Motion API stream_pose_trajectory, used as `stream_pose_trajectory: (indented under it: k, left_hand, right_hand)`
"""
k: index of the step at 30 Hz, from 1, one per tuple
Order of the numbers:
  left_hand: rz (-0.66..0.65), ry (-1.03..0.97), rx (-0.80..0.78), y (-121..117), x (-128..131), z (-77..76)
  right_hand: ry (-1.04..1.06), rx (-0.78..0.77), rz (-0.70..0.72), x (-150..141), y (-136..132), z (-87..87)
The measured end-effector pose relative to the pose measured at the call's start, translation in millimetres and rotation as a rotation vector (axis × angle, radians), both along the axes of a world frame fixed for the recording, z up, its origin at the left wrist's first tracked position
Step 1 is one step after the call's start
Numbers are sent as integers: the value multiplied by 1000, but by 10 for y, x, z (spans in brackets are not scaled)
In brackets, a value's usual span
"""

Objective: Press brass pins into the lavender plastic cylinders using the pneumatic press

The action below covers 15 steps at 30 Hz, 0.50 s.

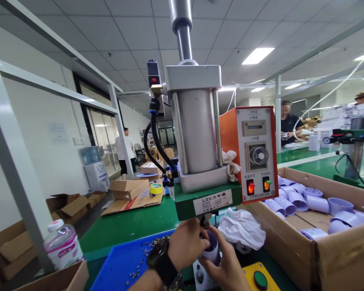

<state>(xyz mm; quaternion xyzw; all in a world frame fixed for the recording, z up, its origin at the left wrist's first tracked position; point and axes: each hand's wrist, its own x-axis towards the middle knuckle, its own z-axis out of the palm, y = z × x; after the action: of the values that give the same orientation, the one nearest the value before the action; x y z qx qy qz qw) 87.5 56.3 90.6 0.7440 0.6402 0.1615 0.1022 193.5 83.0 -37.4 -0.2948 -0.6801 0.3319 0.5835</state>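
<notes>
Under the head of a bench press (197, 129), my right hand (226, 264) is wrapped round a lavender plastic cylinder (211, 255) with its opening upward. My left hand (186, 244), with a black watch on its wrist, reaches over the cylinder's rim just below the press tip (205, 220). The left fingers are pinched together, and what they hold, if anything, is hidden. A metal fixture plate (200, 275) lies beneath the hands. To the left, small metal pieces (147, 250) are scattered in a blue tray (115, 264).
At right stands a cardboard box (346, 258) of lavender cylinders (297, 200). White crumpled plastic (242, 228) lies behind my right hand. A green button (260, 279) on a yellow panel sits in front. An orange control box (255, 153) adjoins the press. Two people are in the background.
</notes>
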Motion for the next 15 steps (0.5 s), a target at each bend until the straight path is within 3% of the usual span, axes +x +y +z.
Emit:
stream_pose_trajectory:
  k: [10, 13, 15]
  left_hand:
    - [-25, -48, -49, 49, 12, -91]
    - [-22, -38, -56, -23, 13, -101]
    - [35, -58, 13, -172, -50, -170]
  right_hand:
    - [-33, 26, 21, 0, 77, -171]
    - [-178, 56, -5, 107, 128, -243]
    - [-317, 163, -74, 299, 165, -376]
